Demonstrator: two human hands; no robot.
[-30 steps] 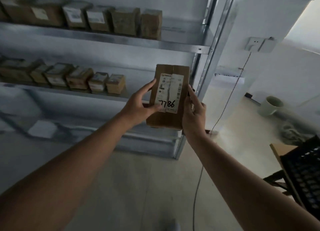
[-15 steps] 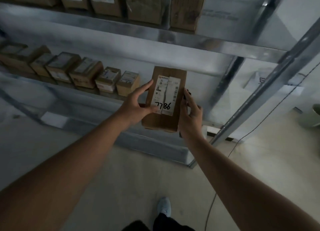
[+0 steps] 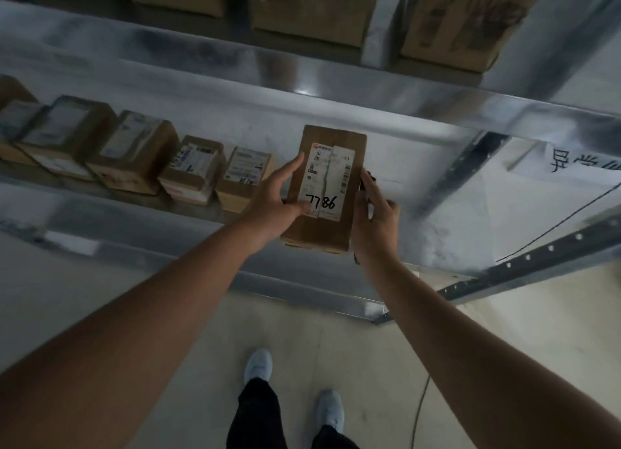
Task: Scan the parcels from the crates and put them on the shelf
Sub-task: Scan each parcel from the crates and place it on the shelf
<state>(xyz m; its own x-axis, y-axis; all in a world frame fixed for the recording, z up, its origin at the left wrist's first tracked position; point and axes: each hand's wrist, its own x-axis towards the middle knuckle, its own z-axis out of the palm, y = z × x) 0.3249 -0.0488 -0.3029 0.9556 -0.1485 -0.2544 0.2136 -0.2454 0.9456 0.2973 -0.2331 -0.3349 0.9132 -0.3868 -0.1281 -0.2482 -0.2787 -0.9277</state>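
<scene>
We hold the parcel (image 3: 327,193) upright between both hands, its white label (image 3: 327,183) facing us with handwritten digits near the bottom. Our left hand (image 3: 280,201) grips the left edge — thumb curled onto the label, fingers up the side. Our right hand (image 3: 373,221) clasps the right edge, fingers partly hidden behind it. The parcel sits over the front of the shelf (image 3: 386,196); whether it rests on it, we cannot tell. Left of the grip, a row of boxes (image 3: 134,159) lines the shelf — more boxes (image 3: 312,8) stand above.

One held parcel (image 3: 327,186); two hands (image 3: 279,203) (image 3: 374,223)
</scene>
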